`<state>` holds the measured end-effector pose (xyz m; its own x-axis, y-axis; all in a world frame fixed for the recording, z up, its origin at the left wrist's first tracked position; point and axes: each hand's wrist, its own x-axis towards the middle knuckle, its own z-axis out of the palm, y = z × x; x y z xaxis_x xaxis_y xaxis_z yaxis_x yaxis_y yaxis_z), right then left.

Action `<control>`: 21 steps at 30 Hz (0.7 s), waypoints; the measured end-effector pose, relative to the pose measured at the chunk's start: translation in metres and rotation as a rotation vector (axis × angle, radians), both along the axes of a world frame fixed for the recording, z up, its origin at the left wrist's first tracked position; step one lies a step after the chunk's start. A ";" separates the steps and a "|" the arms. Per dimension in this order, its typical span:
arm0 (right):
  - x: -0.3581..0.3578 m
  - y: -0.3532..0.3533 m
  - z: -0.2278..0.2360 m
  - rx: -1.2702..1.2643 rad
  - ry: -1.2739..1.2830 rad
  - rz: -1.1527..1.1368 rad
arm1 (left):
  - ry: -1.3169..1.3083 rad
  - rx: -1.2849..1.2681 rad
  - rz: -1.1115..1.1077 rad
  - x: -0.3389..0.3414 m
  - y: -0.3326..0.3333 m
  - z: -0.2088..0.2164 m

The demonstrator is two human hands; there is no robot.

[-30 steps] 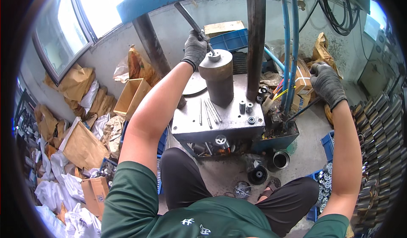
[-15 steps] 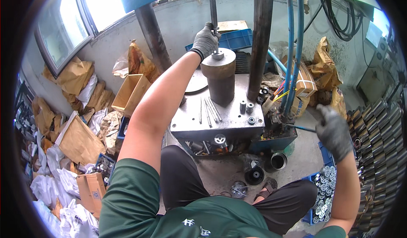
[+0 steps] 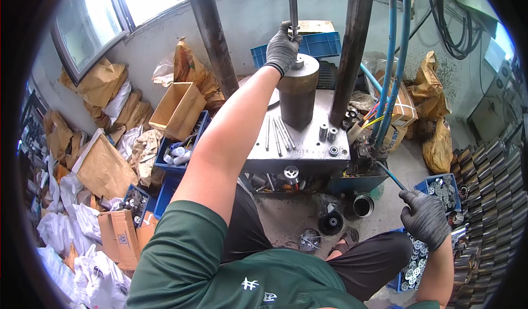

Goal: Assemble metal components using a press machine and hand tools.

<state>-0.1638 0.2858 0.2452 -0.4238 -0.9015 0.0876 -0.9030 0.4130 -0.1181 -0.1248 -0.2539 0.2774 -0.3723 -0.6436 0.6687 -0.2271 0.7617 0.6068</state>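
Observation:
My left hand [image 3: 283, 49], in a grey glove, is closed around the lower end of an upright metal rod [image 3: 293, 3], just above a thick steel cylinder [image 3: 298, 97]. A small ring [image 3: 298, 62] on top of the cylinder is partly hidden by that hand. Low on the right, my gloved right hand [image 3: 426, 219] has its fingers curled at the end of a thin blue lever [image 3: 390, 175]. Several slender metal rods [image 3: 281, 135] lie on the steel press table [image 3: 308, 151], with small dark bushings [image 3: 328, 132] and a ring-shaped part [image 3: 334, 150] to their right.
Dark steel posts [image 3: 352, 56] flank the cylinder. Blue hoses [image 3: 395, 78] hang at the right. Bins of silvery wheel-shaped parts [image 3: 413, 259] stand beside my right leg, near stacked metal tubes [image 3: 489, 199]. Leftward are a wooden box [image 3: 179, 111], cardboard and bags.
My right hand has come down onto the lever's end, and the lever has swung from nearly level to slanting downward. My left hand stays at the rod; the whole view has shifted slightly.

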 end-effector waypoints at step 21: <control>0.043 0.035 -0.058 -0.066 -0.008 -0.108 | 0.050 0.053 -0.039 -0.006 -0.006 -0.021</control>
<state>-0.1212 0.3210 0.1869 -0.5194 -0.8427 0.1414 -0.8524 0.4994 -0.1547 -0.1307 -0.2603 0.2561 -0.3649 -0.6639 0.6527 -0.1658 0.7362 0.6562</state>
